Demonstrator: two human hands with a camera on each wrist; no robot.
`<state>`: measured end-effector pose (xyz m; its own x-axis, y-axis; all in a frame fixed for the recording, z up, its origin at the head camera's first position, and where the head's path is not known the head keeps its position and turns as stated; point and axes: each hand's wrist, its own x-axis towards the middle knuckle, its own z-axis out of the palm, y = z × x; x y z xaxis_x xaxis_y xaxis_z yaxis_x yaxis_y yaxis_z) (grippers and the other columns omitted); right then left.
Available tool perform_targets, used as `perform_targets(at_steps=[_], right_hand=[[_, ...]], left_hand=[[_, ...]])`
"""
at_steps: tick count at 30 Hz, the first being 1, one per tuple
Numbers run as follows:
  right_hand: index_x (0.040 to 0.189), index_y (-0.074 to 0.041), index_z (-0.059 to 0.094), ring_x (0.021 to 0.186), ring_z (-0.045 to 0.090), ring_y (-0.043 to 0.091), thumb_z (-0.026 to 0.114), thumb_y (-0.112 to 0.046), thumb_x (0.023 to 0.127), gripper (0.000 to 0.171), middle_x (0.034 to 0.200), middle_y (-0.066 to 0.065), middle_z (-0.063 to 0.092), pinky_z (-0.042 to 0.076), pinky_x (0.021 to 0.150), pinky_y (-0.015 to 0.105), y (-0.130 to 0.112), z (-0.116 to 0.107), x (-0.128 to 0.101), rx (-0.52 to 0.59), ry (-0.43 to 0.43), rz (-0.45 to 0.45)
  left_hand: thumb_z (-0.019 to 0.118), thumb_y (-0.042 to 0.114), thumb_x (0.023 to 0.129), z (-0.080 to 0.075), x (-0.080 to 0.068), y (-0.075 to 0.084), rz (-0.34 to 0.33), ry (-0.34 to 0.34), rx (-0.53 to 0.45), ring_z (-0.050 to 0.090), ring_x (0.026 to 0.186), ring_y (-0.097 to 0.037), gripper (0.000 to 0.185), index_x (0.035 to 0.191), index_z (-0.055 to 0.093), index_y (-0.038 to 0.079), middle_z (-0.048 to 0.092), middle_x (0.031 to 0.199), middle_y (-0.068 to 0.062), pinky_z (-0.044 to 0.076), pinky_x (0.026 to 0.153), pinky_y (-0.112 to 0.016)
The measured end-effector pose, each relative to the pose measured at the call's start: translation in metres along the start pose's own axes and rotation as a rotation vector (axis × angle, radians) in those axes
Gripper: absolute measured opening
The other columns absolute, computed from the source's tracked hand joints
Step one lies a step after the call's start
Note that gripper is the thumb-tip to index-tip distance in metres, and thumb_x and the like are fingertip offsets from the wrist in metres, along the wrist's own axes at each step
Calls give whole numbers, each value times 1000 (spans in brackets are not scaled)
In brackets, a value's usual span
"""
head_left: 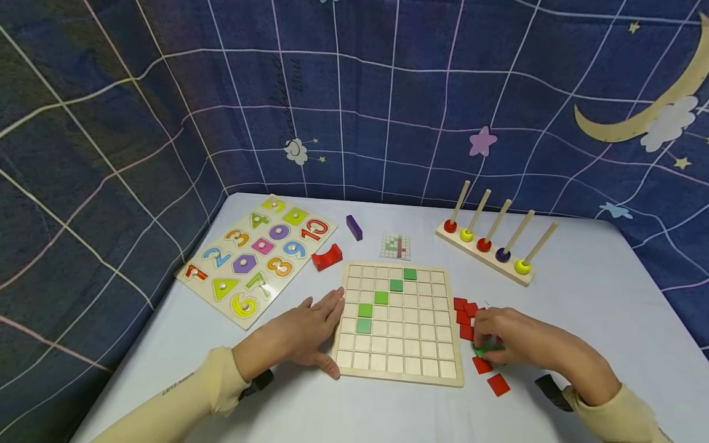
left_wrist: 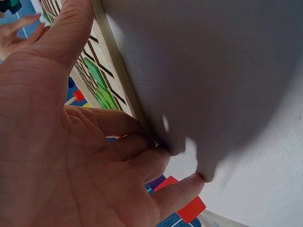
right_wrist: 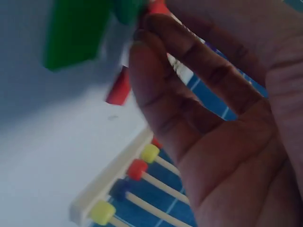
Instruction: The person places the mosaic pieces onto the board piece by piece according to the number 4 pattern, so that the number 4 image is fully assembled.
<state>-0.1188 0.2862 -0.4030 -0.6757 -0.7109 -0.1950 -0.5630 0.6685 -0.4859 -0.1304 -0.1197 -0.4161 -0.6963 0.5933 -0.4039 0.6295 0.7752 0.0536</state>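
Observation:
A square wooden grid board [head_left: 401, 380] lies flat on the table, with several green tiles [head_left: 381, 298] set in a stepped diagonal line. My left hand [head_left: 303, 329] rests along its left side, fingers extended at the edge and thumb at the near left corner. To the right of the board, my right hand [head_left: 517, 337] reaches down with bent fingers and pinches a green tile [head_left: 480, 352] low over the table. Around those fingers lie loose red tiles [head_left: 498, 385]. Another green piece [right_wrist: 78, 35] appears blurred beside the fingers in the right wrist view.
A number-and-shape puzzle board [head_left: 257, 258] lies at the left. Behind the grid board are a red arched block [head_left: 327, 257], a purple block [head_left: 354, 227] and a small pattern card [head_left: 396, 245]. A peg stand [head_left: 487, 252] with coloured beads stands back right; a patterned cloth hangs behind.

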Motion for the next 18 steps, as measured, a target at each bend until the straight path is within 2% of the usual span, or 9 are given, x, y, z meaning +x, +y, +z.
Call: perform_targets(at_steps=[5, 12, 18], right_hand=[[88, -24, 71, 79, 52, -2, 85, -6, 88, 23, 87, -13, 59, 52, 67, 20, 6, 6, -4, 45, -1, 34], [89, -26, 70, 86, 50, 1, 85, -9, 87, 23, 92, -11, 55, 50, 69, 19, 0, 5, 0, -24, 43, 36], [93, -23, 69, 89, 50, 5, 80, -9, 92, 18, 96, -10, 55, 48, 72, 19, -13, 6, 16, -93, 107, -65]], left_hand=[[79, 78, 76, 0, 2, 0, -5, -14, -5, 22, 168, -28, 132, 168, 28, -1, 18, 181, -16, 35, 131, -55], [79, 79, 75, -1, 3, 1, -14, -21, 3, 22, 168, -27, 133, 168, 27, 0, 18, 181, -16, 35, 131, -54], [81, 77, 75, -3, 1, 2, -12, -22, 11, 22, 168, -29, 133, 168, 27, -2, 19, 180, -18, 36, 131, -55]])
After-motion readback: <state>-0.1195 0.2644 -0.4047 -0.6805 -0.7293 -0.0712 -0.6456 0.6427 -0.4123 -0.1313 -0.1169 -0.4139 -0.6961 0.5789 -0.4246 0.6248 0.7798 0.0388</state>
